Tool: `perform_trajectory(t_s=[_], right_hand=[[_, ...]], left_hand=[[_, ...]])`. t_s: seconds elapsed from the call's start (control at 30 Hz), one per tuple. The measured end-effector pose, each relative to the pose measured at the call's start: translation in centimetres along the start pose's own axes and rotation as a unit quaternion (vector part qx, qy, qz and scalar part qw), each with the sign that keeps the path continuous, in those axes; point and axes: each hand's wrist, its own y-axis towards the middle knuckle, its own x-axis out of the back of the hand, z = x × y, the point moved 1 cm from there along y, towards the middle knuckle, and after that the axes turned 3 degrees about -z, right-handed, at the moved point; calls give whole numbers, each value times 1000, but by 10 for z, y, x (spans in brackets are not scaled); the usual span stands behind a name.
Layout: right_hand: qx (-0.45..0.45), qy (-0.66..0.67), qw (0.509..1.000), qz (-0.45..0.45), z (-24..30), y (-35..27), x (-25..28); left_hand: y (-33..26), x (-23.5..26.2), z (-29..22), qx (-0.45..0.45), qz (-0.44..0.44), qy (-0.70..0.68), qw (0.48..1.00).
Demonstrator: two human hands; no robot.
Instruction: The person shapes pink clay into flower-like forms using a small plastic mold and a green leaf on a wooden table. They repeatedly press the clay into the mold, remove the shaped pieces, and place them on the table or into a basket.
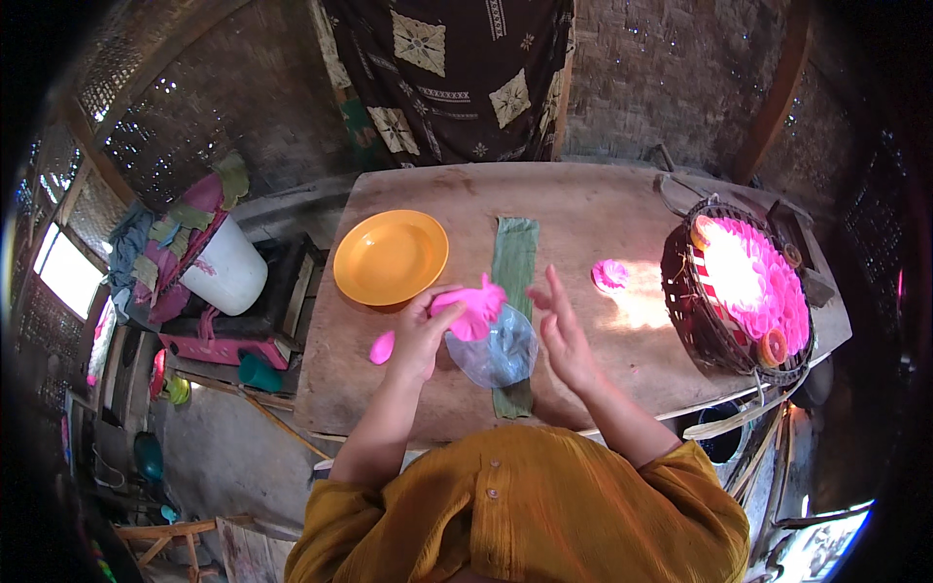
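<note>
An orange plate [390,257] sits on the wooden table [603,204], left of the middle. Just below it, my left hand [420,335] pinches a pink thing [470,309] shut over a clear plastic bag [501,350]. My right hand [564,335] is open beside the bag, holding nothing. A basket [692,311] of pink sweets [768,282] is at the right.

bag [503,352] hides middle of leaf strip [513,260], basket [739,291] contents washed out by sun glare, left hand [420,335] covers part of the pink piece [470,307] it grips
</note>
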Motion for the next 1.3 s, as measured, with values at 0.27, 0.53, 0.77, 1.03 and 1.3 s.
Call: perform_trajectory(t_s=[0.27, 0.53, 0.77, 1.03, 1.3], right_hand=[[157, -10, 968, 197, -26, -18, -41], [123, 145, 970, 153, -22, 3, -45], [120, 156, 977, 81, -22, 5, -44], [-9, 267, 963, 17, -31, -1, -49], [-76, 259, 953, 137, -19, 20, -9]], left_hand=[[2, -16, 18, 102, -55, -139, 984], [-7, -23, 32, 110, -1, -133, 985], [-10, -31, 28, 100, -10, -111, 989], [1, -16, 51, 31, 9, 0, 999], [6, 24, 48, -100, 8, 459, 883]])
